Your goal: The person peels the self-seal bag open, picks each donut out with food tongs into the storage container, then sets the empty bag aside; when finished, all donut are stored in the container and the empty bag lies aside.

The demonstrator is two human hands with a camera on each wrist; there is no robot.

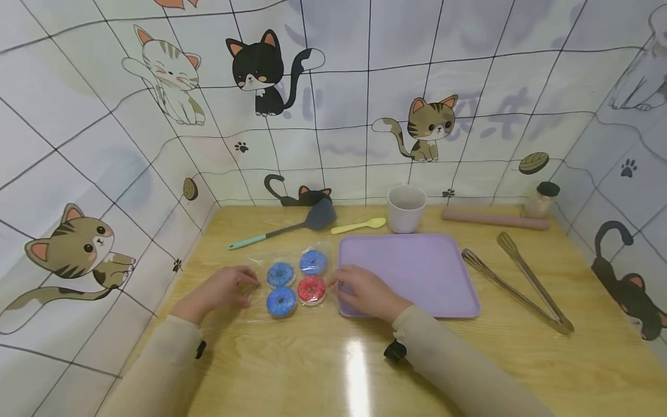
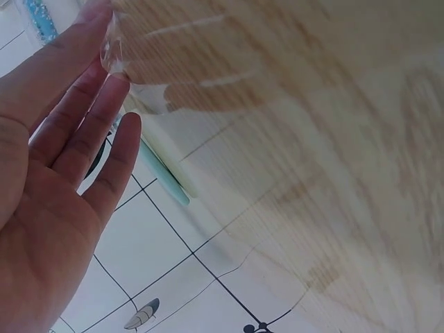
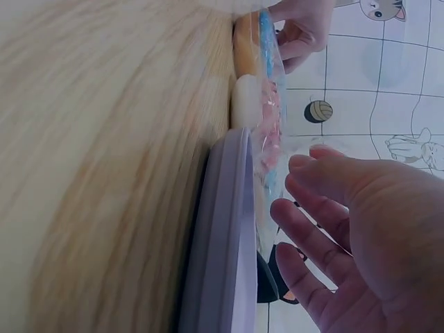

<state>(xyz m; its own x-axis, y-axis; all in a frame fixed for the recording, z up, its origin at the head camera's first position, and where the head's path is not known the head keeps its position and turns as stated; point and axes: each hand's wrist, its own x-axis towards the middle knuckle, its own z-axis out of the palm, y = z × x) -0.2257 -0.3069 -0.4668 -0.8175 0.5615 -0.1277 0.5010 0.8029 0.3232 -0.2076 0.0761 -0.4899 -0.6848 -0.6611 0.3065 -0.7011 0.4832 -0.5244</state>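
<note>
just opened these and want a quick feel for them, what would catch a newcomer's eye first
Most likely the clear bag of doughnuts, three blue and one red, lying on the wooden table between the left hand and the right hand. Just right of it lies a lilac tray, with metal tongs further right. Cartoon cats cover the tiled backdrop behind.
</note>
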